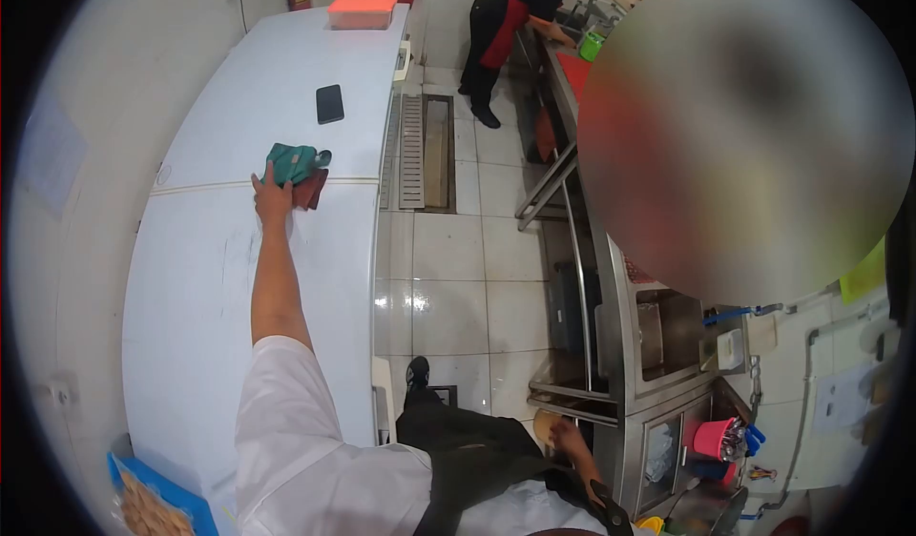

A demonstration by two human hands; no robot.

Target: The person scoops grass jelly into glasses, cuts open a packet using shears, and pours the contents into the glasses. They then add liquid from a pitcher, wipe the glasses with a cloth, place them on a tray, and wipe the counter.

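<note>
My left hand (274,195) reaches far forward over the white chest-freezer top (191,288). Its fingers are at the near edge of a crumpled green cloth pouch (291,164) and appear to grip it. A dark red wallet-like piece (309,191) lies partly under the pouch, and a small grey round end sticks out at its right. Low at my right side, my right hand (571,443) is closed at the rim of a tan, round, bowl-like thing (545,427), whose exact kind I cannot make out. A black phone (329,104) rests beyond the pouch.
A clear box with an orange lid (363,11) stands at the freezer's far end. A narrow tiled aisle (448,250) with a floor drain (412,150) separates it from a steel counter and sink (661,331). Another person (501,30) leans over the far counter. A pink utensil bucket (714,438) stands right.
</note>
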